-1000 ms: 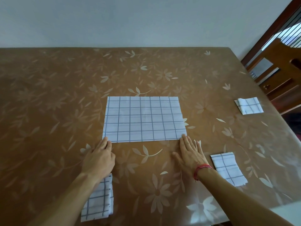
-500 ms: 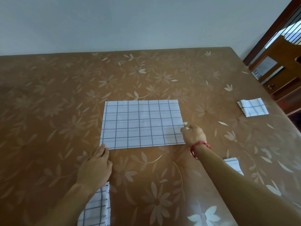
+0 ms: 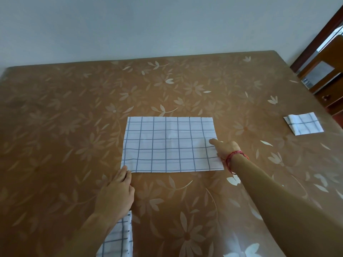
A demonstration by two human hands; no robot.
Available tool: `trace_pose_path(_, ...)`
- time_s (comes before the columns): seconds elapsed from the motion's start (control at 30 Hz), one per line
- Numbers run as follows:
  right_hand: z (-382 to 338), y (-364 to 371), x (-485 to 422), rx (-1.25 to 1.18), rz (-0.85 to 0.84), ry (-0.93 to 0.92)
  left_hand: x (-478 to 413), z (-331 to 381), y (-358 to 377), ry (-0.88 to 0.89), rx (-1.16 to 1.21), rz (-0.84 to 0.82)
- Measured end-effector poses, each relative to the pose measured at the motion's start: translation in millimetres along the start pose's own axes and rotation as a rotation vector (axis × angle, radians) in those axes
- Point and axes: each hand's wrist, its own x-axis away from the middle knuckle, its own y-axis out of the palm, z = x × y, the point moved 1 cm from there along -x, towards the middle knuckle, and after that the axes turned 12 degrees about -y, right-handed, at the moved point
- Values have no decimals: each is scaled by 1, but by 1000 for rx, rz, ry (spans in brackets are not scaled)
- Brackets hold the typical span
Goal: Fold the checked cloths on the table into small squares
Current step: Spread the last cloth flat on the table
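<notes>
The half-folded checked cloth (image 3: 171,144) is lying mid-bench (image 3: 55,127). The left hand (image 3: 117,195) is resting flat, pinning its near-left corner; the right hand (image 3: 225,148) is seemingly pinching its right edge. Next, likely folding that edge leftward.

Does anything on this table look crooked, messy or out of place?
Little stands out. The big checked cloth lies flat and fairly square. Only the small folded cloth at far right looks slightly uneven, with one flap showing along its left side.

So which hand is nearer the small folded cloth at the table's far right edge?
Right. The right hand rests on the right end of the big cloth, on the folded cloth's side. The left hand is at the big cloth's near-left corner.
</notes>
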Motion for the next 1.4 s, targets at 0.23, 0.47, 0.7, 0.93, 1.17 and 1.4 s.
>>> trace_pose_path(0.23,-6,-2,-7,-1,23,-105,-1,0,-2,-30,75,36)
trace_pose_path(0.47,-3,-12,6,-79,50,-114,-7,-5,-15,-78,387,80)
trace_pose_path(0.7,15,-27,21,-207,175,-81,-14,-1,-31,-150,457,133)
trace_pose_path(0.93,28,-21,51,-394,270,16,4,51,-28,113,399,160)
trace_pose_path(1.17,19,9,98,-631,-29,123,16,90,-11,224,332,89)
trace_pose_path(1.4,27,15,116,-586,-297,35,5,90,1,192,179,62)
